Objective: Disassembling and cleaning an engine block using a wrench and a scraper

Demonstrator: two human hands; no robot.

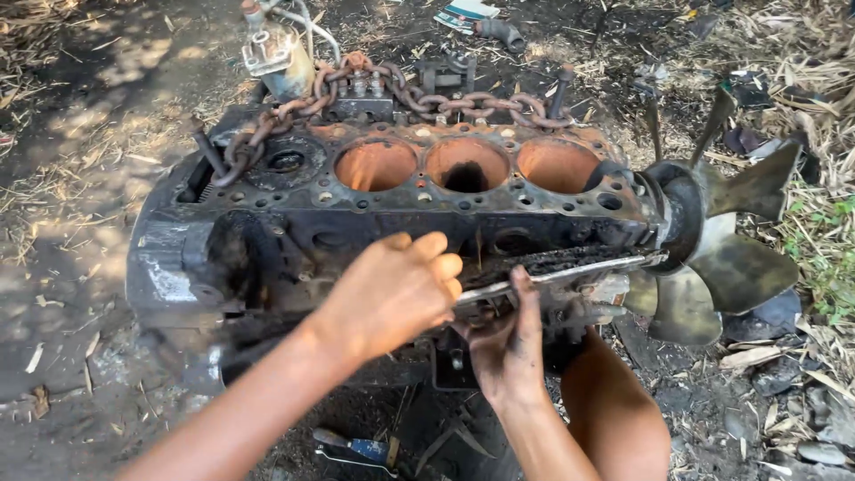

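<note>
**Two hands on a long metal strip at the side of an engine block**

A rusty, oil-blackened engine block (392,209) lies on bare dirt ground (80,134) scattered with dry straw. Its top face shows three round orange-rusted cylinder bores and one darker opening at the left end. A rusty chain (419,98) is draped across the back edge of the block. At the block's right end sits a fan (730,240) with wide grey blades.

The left hand (396,289) is curled into a loose fist, knuckles up, closed around the near end of a long metal strip (570,272) that runs along the block's side toward the fan. The right hand (508,343), smeared with black grease, is below the strip, its fingers reaching up so that the thumb presses against the strip's underside; the other fingers are bent and partly hidden. A caked layer of black grime sits just above the strip. A small blue-handled tool (356,450) lies on the ground beneath the forearms.
</note>
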